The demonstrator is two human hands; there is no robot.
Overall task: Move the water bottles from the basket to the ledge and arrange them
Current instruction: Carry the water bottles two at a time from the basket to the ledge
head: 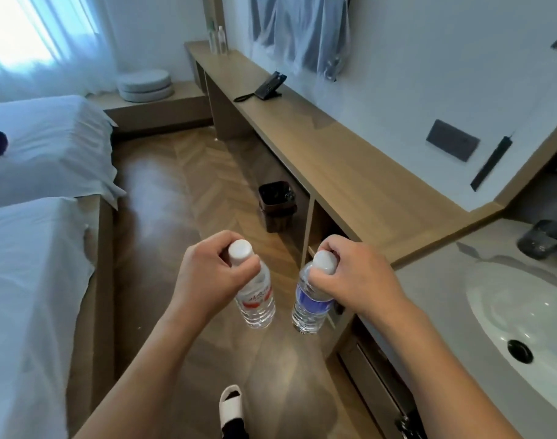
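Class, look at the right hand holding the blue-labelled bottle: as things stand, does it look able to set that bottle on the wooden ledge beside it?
Probably yes. The right hand holds the blue-labelled bottle by its neck, just beside the wooden ledge, whose near stretch lies bare, with the telephone far along it.

Black phone (268, 87) sat far along the counter; dark bin (276, 205) on the floor below; white sink (521, 315) near right; beds (33, 217) left.

Bare forearms, white slipper (230, 403), dark sock
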